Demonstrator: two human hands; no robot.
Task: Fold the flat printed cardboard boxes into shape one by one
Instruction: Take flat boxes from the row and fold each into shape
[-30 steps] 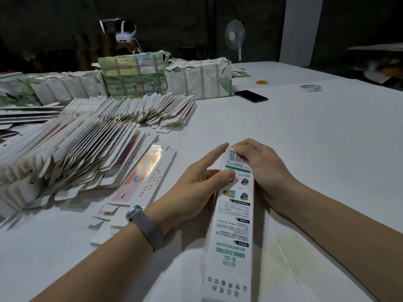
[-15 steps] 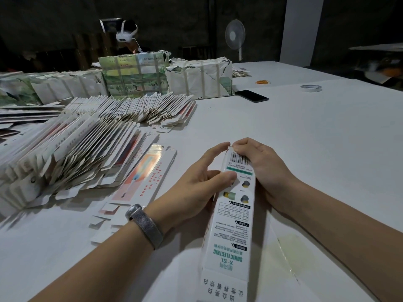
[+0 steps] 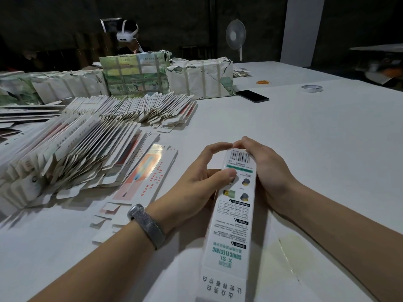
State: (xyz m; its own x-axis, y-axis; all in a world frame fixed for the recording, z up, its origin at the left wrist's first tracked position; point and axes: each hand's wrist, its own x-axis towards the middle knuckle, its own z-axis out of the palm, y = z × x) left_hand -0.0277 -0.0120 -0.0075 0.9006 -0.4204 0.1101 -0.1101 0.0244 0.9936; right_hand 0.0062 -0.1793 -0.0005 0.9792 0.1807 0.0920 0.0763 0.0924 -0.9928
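A long white printed box [image 3: 232, 227], with a barcode at its far end and green lettering near me, lies lengthwise on the white table [image 3: 305, 138], formed into a tube. My left hand [image 3: 200, 184] grips its left side, thumb on the top face and forefinger arched over the far end. My right hand [image 3: 268, 173] curls round the right side at the far end, its fingertips meeting the left forefinger above the barcode. Fanned rows of flat printed boxes [image 3: 72, 153] lie to the left, one flat box [image 3: 144, 177] nearest my left wrist.
Wrapped bundles [image 3: 135, 76] stand at the back of the table. A black phone [image 3: 251, 96], a tape roll [image 3: 311, 88] and an orange ring [image 3: 263, 82] lie at the far right. A person with a white headset [image 3: 126, 35] sits behind. A fan [image 3: 235, 34] stands beyond.
My left forefinger has arched up over the box's far end to meet my right fingertips. The box has shifted slightly; both hands stay on it.
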